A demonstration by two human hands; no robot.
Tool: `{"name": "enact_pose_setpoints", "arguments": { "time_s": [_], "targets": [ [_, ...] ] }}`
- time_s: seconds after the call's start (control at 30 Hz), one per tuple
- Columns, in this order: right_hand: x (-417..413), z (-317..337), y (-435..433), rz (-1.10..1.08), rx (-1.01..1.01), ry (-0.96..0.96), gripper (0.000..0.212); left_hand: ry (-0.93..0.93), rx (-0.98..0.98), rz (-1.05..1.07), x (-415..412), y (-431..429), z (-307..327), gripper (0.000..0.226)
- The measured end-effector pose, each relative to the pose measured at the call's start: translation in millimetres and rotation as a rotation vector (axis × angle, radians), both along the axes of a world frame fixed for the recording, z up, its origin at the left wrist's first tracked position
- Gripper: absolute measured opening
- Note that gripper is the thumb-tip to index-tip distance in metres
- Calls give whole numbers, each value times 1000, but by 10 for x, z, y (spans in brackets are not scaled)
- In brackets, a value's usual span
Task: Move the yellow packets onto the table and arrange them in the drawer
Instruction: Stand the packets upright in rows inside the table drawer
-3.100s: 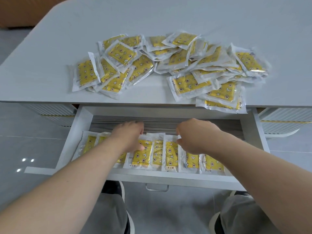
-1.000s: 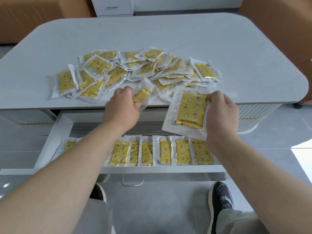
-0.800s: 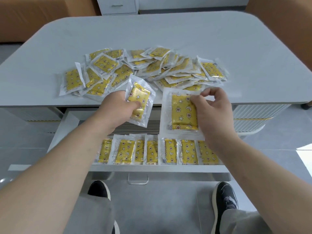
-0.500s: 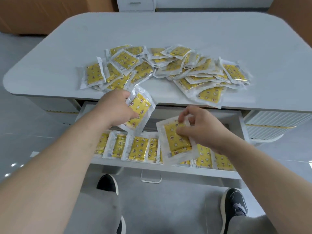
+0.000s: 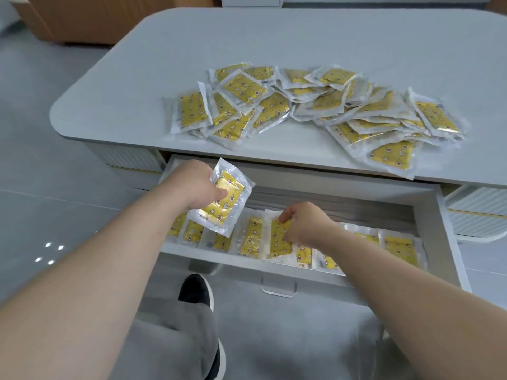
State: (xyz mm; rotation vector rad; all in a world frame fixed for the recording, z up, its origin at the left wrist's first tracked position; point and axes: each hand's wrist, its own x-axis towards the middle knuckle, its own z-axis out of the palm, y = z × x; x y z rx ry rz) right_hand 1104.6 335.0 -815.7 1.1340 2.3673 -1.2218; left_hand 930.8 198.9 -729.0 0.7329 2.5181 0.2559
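A loose pile of yellow packets [image 5: 315, 105] in clear wrappers lies on the grey table [image 5: 301, 39]. Below its front edge the white drawer [image 5: 450, 231] stands pulled out, with a row of yellow packets [image 5: 252, 238] standing side by side along its front. My left hand [image 5: 196, 185] holds one yellow packet [image 5: 223, 198] above the drawer's left part. My right hand [image 5: 304, 224] is down in the drawer, fingers pinching a packet [image 5: 278, 238] that stands in the row.
The drawer's handle [image 5: 278, 287] juts toward me. Ribbed white table supports [image 5: 131, 160] flank the drawer on both sides. My legs and a dark shoe [image 5: 196, 292] are on the grey tiled floor below. A wooden cabinet [image 5: 104, 17] stands far left.
Both hands took a packet each from the pile and came down. The right hand lowered its packet into the drawer's row; the left hand's packet stays above the drawer. The view shifted left.
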Motion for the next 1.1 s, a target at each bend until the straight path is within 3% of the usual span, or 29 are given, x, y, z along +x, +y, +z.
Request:
{"name": "enact_pose_setpoints", "arguments": {
  "time_s": [0.07, 0.23, 0.4, 0.6, 0.8, 1.0, 1.1],
  "targets": [
    [-32, -25, -55, 126, 115, -91, 38, 5, -35, -13, -49, -43, -38, 57],
    [-41, -75, -147, 391, 483, -377, 45, -57, -99, -24, -218, -148, -236, 58],
    [-55, 1, -123, 420, 476, -383, 40, -163, -132, 20, -284, -258, -510, 47],
    [-49, 129, -76, 343, 488, -253, 29, -271, -74, 59, -272, -277, -764, 31],
    [62, 223, -57, 335, 458, -197, 29, -90, -196, -167, -211, -185, -862, 31],
    [205, 275, 24, 337, 444, -206, 28, 187, -410, -221, -56, -100, -764, 86],
    [244, 304, 64, 327, 444, -186, 25, 230, -481, -214, 70, 30, -670, 90]
  ]
}}
